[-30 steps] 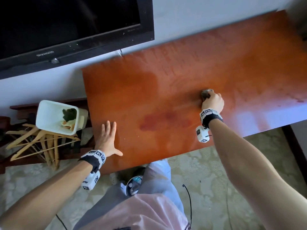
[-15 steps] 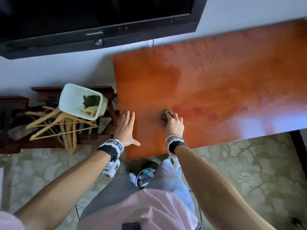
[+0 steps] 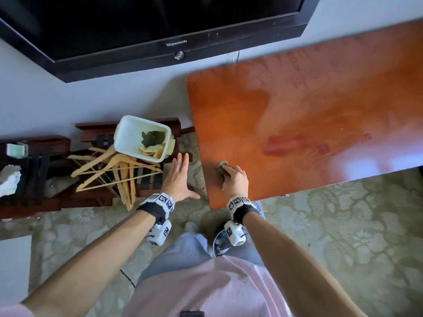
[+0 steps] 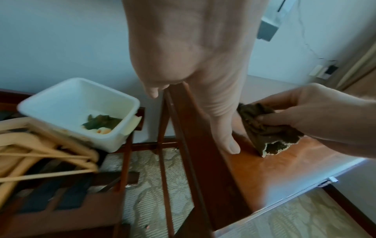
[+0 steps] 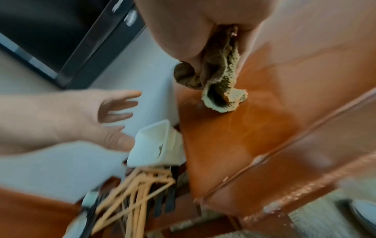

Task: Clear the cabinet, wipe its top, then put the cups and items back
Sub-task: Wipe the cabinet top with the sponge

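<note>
- My right hand [image 3: 235, 179] has its fingers curled around a bunched brown cloth [image 4: 262, 127], pressing it onto the cabinet top [image 3: 320, 115] at the near left corner, close to the left edge.
- My left hand [image 3: 177, 179] is spread flat with straight fingers and holds nothing; it hangs just off the cabinet's left edge, near the white tub [image 3: 128, 136] of scraps.
- If I sweep the cloth on past this edge, I judge it could push dirt off onto the patterned carpet [image 3: 343, 225] instead of into my waiting palm.
- The tub sits tilted on a heap of wooden hangers [image 3: 114, 165]; a careless swing of my left hand might tip it and spill the peelings.
- A dark reddish smear [image 3: 288, 145] shows in the middle of the top, well apart from the cloth. Stopping here would probably leave it.
- The cloth is wadded small, so only a little of it meets the wood and I may leave streaks.
- No cups are visible, so I cannot tell where they wait; putting things back looks some way off.
</note>
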Tool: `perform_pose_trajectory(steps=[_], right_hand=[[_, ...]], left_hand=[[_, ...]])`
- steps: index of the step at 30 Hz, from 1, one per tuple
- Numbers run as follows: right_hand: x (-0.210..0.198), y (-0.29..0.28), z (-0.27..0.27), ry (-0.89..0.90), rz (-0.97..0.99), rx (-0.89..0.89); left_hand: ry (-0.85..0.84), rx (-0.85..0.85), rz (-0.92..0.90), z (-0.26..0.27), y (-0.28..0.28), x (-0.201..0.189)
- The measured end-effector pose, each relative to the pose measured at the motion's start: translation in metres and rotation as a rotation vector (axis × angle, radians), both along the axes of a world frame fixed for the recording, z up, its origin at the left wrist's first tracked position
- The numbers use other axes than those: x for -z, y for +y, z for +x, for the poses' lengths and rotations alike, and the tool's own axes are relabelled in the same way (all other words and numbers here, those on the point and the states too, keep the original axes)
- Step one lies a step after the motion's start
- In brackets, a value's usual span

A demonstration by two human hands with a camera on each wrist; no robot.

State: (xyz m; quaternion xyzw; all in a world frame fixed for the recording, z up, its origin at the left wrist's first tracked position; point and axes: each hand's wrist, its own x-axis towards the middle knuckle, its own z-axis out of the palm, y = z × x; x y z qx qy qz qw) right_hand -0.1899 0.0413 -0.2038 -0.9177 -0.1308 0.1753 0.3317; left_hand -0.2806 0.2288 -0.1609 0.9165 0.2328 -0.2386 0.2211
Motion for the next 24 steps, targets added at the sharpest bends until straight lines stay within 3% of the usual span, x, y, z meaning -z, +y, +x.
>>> perform_pose_trajectory(steps=[4, 11, 18, 24], right_hand=[[-0.003, -0.084, 0.058, -0.037, 0.058, 0.308], [-0.019, -0.246, 0.185, -0.037, 0.044, 0.628], [-0.022, -0.355, 0.294, -0.028, -0.017, 0.783], [-0.007, -0.379, 0.348, 0.103, -0.086, 0.796]], left_hand=[[-0.040, 0.089, -0.046, 0.049, -0.047, -0.008], [0.025, 0.285, -0.027, 0.158, -0.160, -0.001], [0.195, 0.277, 0.159, 0.237, -0.219, 0.013], [0.331, 0.182, 0.250, 0.249, -0.214, 0.023]])
